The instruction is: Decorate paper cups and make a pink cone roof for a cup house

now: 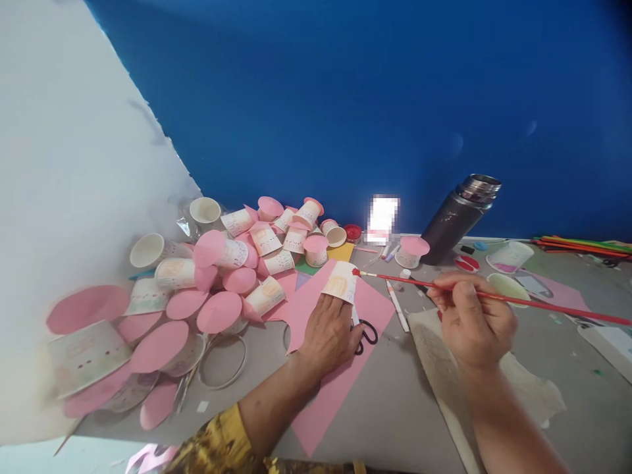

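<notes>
Your right forearm point(503, 408) is reaching over the grey table point(385, 415), where a pink sheet point(323, 405) is lying beneath your left hand point(328, 336). That hand is holding a paper cup point(340, 282) from inside (fingertips hidden). Your right hand point(476, 322) is pinching a red brush point(397, 278), its red tip meeting the cup's upper right edge.

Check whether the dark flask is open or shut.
Open: the dark flask has no lid on its bare metal neck.
</notes>
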`<state>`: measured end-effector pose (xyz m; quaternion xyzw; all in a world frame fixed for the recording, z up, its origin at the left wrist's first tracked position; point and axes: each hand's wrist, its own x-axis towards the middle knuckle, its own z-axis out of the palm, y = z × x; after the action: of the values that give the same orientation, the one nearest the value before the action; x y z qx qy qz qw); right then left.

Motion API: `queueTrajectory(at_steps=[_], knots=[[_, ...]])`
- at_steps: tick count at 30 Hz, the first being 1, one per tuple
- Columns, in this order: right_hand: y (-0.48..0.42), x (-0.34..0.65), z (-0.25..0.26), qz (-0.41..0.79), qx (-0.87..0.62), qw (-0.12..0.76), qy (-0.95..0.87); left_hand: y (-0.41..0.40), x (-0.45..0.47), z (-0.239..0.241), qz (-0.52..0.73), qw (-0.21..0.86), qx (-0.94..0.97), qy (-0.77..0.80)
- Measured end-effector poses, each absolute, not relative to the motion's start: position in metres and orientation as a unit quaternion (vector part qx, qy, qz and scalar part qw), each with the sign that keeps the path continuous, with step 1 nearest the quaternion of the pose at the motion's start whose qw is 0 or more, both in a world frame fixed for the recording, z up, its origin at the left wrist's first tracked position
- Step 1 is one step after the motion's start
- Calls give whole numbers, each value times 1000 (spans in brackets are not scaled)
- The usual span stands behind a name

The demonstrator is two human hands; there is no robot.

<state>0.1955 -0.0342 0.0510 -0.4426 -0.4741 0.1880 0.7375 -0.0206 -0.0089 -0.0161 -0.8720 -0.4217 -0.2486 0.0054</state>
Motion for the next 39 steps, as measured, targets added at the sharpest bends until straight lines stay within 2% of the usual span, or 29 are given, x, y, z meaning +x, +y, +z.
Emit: queueTrajectory(at_steps=[3, 14, 27, 33, 39], knots=[[-36, 195, 49, 180, -464, 711, -497, -11, -19, -20, -236, 6, -865, -443], [-37, 194, 47, 188, -462, 690, -524, -6, -19, -16, -323, 8, -845, -425], [-38, 195, 45, 208, -449, 666, -558, -9, -19, -17, -330, -15, -847, -416], [-36, 194, 46, 191, -443, 696, -531, -9, -19, -15, -330, -23, -849, -411], [-36, 195, 46, 204, -462, 669, -546, -9, -19, -17, -323, -35, -848, -419]])
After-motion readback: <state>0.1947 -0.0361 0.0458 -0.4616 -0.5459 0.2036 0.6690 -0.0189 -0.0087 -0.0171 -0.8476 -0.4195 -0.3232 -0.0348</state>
